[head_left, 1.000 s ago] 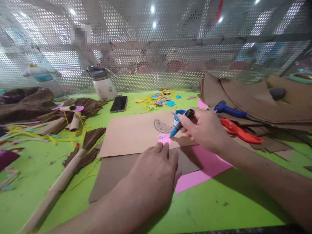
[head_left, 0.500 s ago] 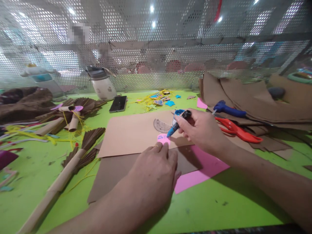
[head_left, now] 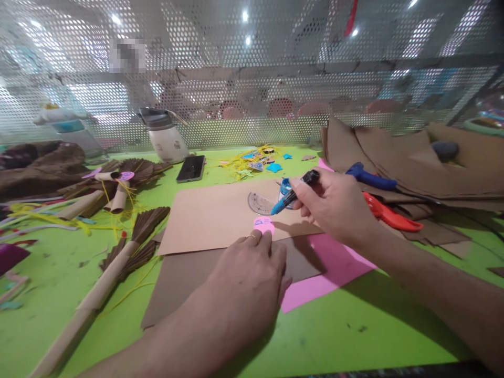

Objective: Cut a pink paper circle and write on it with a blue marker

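Tilted blue marker [head_left: 289, 197] near inked pink disc [head_left: 265, 225]

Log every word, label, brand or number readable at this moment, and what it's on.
None reads clearly.
Pink disc: blue marks, too small to make out.
Protractor: scale markings too small to read.
Marker: barrel print too blurred to read.
Pale bottle: dark motifs, no legible wording.
Purple-marked pink oval: illegible.

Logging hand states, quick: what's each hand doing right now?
Left hand: open, laid on the pink paper disc.
Right hand: closed, holding the blue-and-black marker.
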Available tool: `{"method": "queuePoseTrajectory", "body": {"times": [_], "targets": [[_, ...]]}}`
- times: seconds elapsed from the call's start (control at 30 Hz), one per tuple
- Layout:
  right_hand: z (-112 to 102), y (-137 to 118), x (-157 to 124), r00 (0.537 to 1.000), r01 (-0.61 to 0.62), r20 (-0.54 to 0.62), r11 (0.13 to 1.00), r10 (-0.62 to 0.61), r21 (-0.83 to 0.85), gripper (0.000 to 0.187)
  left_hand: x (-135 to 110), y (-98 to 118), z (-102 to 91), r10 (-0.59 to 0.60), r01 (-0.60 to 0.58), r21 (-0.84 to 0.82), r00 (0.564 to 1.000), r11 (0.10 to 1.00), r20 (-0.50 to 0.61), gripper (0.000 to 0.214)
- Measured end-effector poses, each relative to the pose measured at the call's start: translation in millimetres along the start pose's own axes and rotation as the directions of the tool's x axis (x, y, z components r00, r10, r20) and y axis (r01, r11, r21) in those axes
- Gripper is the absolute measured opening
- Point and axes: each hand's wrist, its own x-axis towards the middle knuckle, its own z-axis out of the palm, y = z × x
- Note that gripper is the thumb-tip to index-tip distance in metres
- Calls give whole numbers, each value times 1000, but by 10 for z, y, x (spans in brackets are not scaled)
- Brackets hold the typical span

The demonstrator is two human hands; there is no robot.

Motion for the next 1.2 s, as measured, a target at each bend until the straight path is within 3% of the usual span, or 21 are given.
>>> {"method": "queuePoseTrajectory", "body": {"times": [0.23, 0.5, 0.73, 1.03, 1.2], "targets": [[-26, 1, 9, 1000, 11, -27, 996, -9, 94, 35, -39, 4, 15, -3, 3, -17, 999, 1000, -49, 27], [-60, 51, 80, 998, -1, -57, 931, 23, 366, 32, -65, -57, 4, 19, -21, -13, 994, 1000, -108, 22], [-52, 102, 110, 998, -61, 18, 889, 60, 454, 33, -47, -124, 64, 68, -70, -6, 983, 998, -172, 18], [-36, 67, 93, 997, -67, -18, 917, 80, 393, 30, -42, -170, 45, 144, -132, 79, 976, 988, -164, 17], [14, 94, 67, 998, -33, 53, 962, 19, 271, 35, -36, -195, 48, 197, -187, 91, 972, 978, -126, 18]]}}
